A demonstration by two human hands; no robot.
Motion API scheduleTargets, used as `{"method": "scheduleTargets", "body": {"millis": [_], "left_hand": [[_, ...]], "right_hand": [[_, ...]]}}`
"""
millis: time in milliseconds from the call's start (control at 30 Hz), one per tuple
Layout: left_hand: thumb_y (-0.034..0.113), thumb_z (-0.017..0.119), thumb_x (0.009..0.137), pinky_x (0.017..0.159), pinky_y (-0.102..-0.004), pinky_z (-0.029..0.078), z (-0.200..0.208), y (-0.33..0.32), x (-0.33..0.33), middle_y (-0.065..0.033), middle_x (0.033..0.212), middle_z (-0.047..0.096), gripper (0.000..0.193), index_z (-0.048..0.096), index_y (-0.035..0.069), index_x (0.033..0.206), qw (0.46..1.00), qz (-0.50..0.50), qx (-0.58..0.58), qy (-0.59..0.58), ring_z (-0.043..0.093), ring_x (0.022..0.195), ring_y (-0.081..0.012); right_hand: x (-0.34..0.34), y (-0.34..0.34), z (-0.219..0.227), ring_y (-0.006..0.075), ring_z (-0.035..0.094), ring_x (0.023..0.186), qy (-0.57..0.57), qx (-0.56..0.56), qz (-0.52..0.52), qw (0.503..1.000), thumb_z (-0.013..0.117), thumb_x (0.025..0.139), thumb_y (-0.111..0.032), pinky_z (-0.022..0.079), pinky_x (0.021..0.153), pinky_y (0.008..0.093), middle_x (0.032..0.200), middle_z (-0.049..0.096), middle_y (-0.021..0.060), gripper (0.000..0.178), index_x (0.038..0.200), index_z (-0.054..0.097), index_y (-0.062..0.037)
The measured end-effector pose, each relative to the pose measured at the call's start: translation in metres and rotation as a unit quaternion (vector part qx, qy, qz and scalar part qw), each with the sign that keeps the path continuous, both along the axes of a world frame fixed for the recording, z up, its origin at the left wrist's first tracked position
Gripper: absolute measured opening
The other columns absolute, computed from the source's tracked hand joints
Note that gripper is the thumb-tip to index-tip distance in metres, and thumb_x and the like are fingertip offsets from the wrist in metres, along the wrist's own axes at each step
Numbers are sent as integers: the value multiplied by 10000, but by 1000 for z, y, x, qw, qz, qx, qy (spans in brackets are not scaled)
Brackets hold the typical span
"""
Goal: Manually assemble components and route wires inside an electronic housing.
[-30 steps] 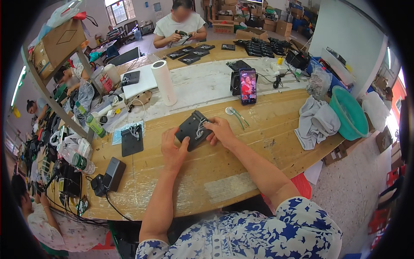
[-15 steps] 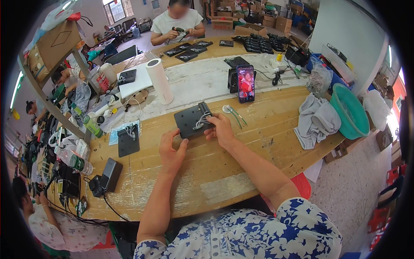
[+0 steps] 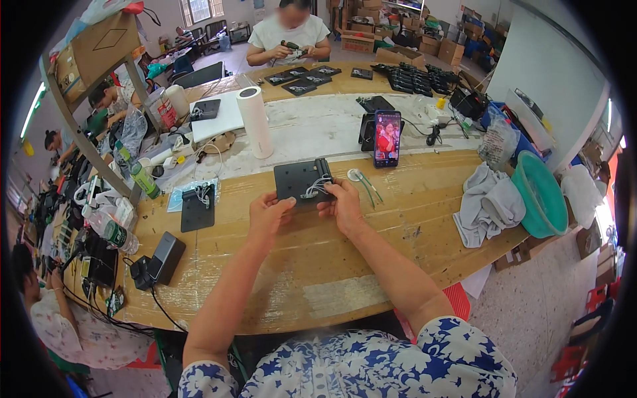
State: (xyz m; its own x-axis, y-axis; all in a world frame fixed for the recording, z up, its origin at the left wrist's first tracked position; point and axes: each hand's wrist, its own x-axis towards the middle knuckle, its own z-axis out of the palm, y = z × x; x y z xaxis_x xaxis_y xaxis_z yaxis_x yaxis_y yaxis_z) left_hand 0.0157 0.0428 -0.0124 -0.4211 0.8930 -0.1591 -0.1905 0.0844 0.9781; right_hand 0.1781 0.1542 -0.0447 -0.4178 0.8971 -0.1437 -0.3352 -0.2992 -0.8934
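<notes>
A flat black panel with a cylindrical bar along its right side is held over the table between my two hands. White wires and a small connector or board lie on its right half; I cannot make out which. My left hand grips the lower left edge, thumb on top and fingers underneath. At the lower right corner, my right hand is closed on the panel, its thumb and forefinger by the wires. Beyond it lies a round white disc with green wires. A similar black panel rests to the left on a light blue sheet.
A phone stands upright beyond my hands, near a white roll. Grey cloth and a green basin sit at right. A black adapter, cables and bottles crowd the left. Across the table a person works among several black panels.
The view has shifted slightly. The panel has turned a little, more level now, and my left thumb has come onto its lower edge. My right hand keeps its hold.
</notes>
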Motion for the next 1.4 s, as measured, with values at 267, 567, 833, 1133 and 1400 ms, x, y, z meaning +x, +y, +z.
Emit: {"method": "scheduleTargets", "body": {"millis": [267,567,833,1133,1400], "left_hand": [[21,633,875,544,-257,545,-39,7,10,-83,870,668,155,600,-26,1019,990,104,69,-70,657,643,-152],[23,612,901,533,-223,534,-41,-1,2,-68,860,655,113,577,4,1006,989,111,77,-64,652,662,-121],[5,616,894,540,-222,533,-34,-2,8,-67,865,646,129,550,-2,1004,989,119,77,-48,646,673,-108],[-1,621,888,551,-222,533,-35,-1,7,-66,883,645,149,544,0,1015,990,116,68,-51,645,687,-106],[7,614,895,552,-221,523,-34,-1,11,-61,889,641,147,538,3,1021,989,119,79,-34,638,685,-101]], "right_hand": [[-4,-1,4,188,626,569,-25,9,14,1000,593,907,-160,525,436,293,895,630,84,279,1127,532,1],[-6,-9,2,134,609,569,-104,94,59,988,608,926,-143,490,424,239,989,660,114,350,1201,476,29],[-7,-11,7,141,611,591,-115,92,68,987,606,932,-149,501,438,250,981,657,112,360,1217,472,25],[-8,-10,7,147,614,606,-125,88,66,986,607,934,-154,502,451,251,967,652,106,373,1227,463,27],[-9,-9,5,140,616,614,-122,99,62,986,599,942,-146,495,455,239,959,644,107,384,1250,462,38]]}}
